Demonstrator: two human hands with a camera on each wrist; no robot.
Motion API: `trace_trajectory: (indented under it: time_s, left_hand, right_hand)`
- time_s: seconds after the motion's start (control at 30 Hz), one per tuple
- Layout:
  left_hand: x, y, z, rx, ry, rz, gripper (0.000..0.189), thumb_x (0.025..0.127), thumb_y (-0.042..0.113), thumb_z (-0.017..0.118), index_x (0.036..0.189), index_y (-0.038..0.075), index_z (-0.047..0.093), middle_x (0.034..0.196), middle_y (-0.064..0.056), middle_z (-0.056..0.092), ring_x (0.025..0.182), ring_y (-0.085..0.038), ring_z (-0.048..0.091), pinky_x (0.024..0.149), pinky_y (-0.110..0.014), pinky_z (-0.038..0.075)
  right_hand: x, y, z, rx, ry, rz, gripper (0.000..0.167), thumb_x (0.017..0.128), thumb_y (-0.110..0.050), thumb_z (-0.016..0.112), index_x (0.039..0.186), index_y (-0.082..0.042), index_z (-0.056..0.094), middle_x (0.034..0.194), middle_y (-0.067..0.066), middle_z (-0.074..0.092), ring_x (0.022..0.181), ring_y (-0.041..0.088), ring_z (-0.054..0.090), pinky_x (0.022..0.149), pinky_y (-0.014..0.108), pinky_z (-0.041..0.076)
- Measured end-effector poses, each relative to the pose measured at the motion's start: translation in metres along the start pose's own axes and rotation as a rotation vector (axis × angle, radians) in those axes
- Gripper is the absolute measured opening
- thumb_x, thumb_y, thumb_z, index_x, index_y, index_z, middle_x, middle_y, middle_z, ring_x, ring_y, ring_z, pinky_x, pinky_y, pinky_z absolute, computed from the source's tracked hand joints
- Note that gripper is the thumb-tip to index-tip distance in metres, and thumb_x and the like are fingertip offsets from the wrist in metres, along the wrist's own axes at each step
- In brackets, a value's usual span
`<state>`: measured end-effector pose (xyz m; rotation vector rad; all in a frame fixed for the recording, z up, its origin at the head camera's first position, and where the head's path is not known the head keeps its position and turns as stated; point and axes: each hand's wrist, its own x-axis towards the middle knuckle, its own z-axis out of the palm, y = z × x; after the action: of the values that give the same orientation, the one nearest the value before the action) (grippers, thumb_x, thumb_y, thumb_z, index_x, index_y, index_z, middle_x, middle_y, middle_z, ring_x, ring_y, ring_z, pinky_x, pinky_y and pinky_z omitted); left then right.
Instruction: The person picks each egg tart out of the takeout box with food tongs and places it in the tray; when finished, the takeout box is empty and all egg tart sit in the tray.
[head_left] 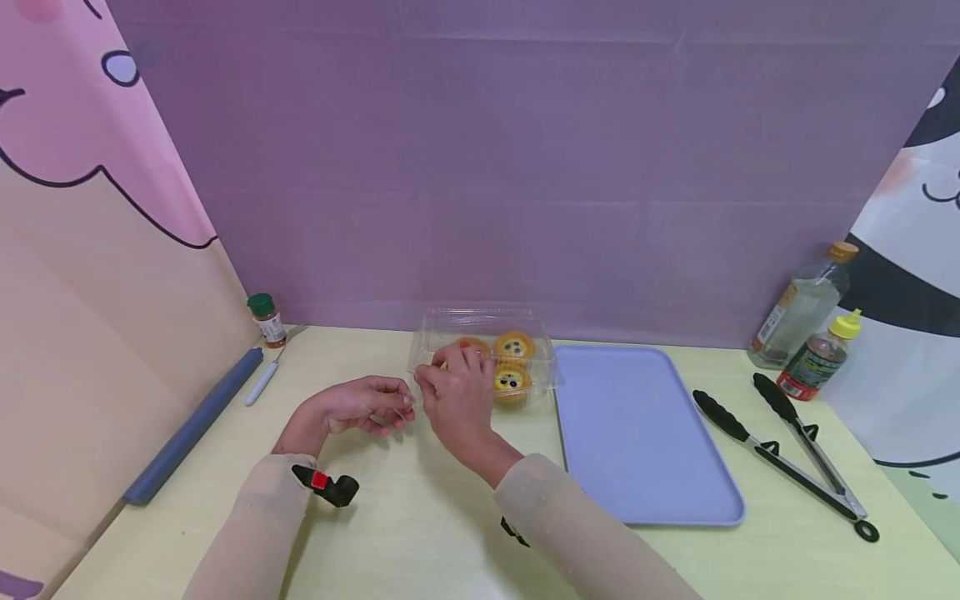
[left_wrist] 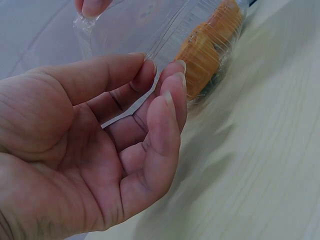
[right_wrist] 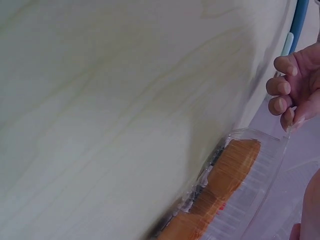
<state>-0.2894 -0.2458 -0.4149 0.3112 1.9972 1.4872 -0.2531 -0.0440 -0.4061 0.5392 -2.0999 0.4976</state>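
Note:
A clear plastic clamshell box with small golden tarts in it stands near the back of the table. Dark dots mark the tarts' yellow tops. At the box's front left corner, my left hand pinches the thin plastic edge between thumb and index finger; its other fingers are bent loosely. My right hand reaches over the front left of the box, fingers curled down at the rim, and covers part of the tarts. Its fingertips meet the plastic in the left wrist view.
Right of the box lies a lavender tray, with black-handled tongs beyond it. A clear bottle and a yellow-capped bottle stand back right. At left are a blue roll, a white-handled fork and a green-capped jar.

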Motion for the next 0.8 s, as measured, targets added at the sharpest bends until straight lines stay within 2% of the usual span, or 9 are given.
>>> trace_trajectory:
  time_s: [0.3,0.53,0.8]
  left_hand:
    - [0.000,0.000,0.000,0.001,-0.009,-0.009,0.011,0.102,0.020,0.057,0.101,0.010,0.060,0.096,-0.001,0.067,0.082,-0.014,0.063,0.069,-0.027,0.054]
    - [0.001,-0.002,-0.001,0.003,-0.013,-0.004,0.012,0.103,0.021,0.056,0.100,0.011,0.060,0.095,-0.001,0.066,0.082,-0.015,0.062,0.068,-0.027,0.053]
    - [0.003,-0.010,-0.006,-0.019,-0.053,0.011,0.011,0.103,0.021,0.056,0.099,0.012,0.059,0.096,-0.001,0.066,0.081,-0.014,0.061,0.066,-0.025,0.052]
  right_hand:
    - [0.012,0.000,-0.005,0.070,0.057,0.013,0.005,0.084,-0.021,0.079,0.080,-0.025,0.079,0.090,-0.005,0.063,0.090,0.018,0.056,0.080,0.038,0.042]
    - [0.035,0.002,-0.012,0.132,0.059,0.066,0.009,0.089,-0.020,0.074,0.084,-0.021,0.081,0.091,-0.003,0.062,0.088,0.018,0.055,0.076,0.037,0.042]
    - [0.061,0.006,-0.019,0.206,0.112,0.122,0.011,0.092,-0.017,0.073,0.086,-0.014,0.081,0.092,0.002,0.061,0.086,0.022,0.055,0.077,0.040,0.044]
